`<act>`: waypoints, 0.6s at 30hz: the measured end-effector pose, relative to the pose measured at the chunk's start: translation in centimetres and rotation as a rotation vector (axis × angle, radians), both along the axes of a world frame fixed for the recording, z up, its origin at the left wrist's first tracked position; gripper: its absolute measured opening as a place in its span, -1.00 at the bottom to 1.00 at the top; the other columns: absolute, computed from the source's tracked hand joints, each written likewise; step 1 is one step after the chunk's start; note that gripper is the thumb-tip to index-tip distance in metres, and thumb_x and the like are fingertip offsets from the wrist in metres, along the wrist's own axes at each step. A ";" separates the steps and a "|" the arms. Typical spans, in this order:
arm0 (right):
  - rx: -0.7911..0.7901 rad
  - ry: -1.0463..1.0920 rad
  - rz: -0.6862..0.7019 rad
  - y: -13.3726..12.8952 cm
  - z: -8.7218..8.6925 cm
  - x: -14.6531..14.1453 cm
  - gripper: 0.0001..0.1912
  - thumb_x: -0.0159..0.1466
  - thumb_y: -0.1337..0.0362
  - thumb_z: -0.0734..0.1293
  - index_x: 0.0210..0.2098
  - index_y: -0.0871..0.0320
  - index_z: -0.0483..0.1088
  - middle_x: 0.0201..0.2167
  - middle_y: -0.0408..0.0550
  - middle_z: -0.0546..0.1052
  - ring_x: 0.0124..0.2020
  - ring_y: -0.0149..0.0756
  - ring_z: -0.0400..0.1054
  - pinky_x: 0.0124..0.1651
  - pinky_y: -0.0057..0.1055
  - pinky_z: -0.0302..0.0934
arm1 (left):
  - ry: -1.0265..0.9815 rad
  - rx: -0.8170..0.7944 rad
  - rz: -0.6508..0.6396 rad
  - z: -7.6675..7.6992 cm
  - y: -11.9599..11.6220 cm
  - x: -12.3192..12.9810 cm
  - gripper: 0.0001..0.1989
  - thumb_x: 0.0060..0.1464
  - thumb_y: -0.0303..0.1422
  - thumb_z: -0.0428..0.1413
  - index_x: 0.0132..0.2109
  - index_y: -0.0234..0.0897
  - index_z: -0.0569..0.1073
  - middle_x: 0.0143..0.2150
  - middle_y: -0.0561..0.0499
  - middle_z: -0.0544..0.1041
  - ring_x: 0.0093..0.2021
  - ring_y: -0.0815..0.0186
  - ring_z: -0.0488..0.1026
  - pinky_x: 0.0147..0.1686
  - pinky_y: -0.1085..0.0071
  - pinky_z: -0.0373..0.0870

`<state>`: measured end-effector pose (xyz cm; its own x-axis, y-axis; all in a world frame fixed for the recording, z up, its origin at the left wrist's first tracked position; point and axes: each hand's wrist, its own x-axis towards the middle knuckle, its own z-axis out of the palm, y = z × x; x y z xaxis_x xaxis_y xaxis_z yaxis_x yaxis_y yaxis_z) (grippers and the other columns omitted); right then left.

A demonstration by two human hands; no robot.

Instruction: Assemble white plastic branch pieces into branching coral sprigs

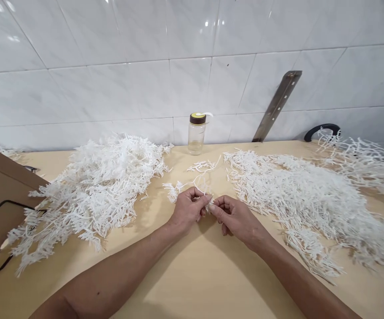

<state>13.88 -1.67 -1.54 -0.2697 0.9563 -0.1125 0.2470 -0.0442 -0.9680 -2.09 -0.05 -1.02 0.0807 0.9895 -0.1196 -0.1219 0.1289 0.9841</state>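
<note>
Close together over the middle of the table, both my hands work at a white artificial branch (197, 180) with thin forked stems. My left hand (189, 207) is closed, pinching the branch between thumb and fingers. My right hand (234, 218) is also closed, its thumb and forefinger pinching a small white sprig at the near end of the branch. The fingers partly hide where the two pieces meet. Just beyond my hands lies a loose white sprig (200, 166). Leafy tufts (172, 191) show on the left side of the branch.
A heap of leafy white branches (112, 177) lies left; a wide pile of loose white sprigs (308, 190) spreads right. Bare white stems (368, 161) sit far right by a black curved handle (321, 128). A lidded bottle (196, 135) and metal strip (276, 106) stand near the tiled wall.
</note>
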 end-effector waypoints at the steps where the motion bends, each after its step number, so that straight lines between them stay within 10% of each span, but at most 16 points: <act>1: 0.003 0.001 -0.015 0.0 -0.1 -0.1 -0.65 0.25 -0.04 0.33 -0.29 0.16 0.36 -0.47 -0.17 0.47 -0.68 -0.48 0.27 -0.64 -0.50 0.13 | -0.006 -0.001 -0.006 0.0 0.0 0.0 -0.66 -0.10 -0.16 0.30 -0.43 -0.27 0.35 -0.66 0.15 0.36 -0.68 0.49 0.22 -0.71 0.56 0.07; 18: 0.156 -0.049 -0.175 0.4 0.6 0.5 -0.82 0.21 0.15 0.32 -0.30 0.14 0.42 -0.47 -0.17 0.47 -0.67 -0.48 0.29 -0.61 -0.47 0.28 | -0.171 -0.095 -0.125 0.3 0.6 -0.5 -0.77 -0.05 -0.25 0.22 -0.44 -0.31 0.38 -0.62 0.05 0.43 -0.62 0.42 0.34 -0.67 0.53 0.17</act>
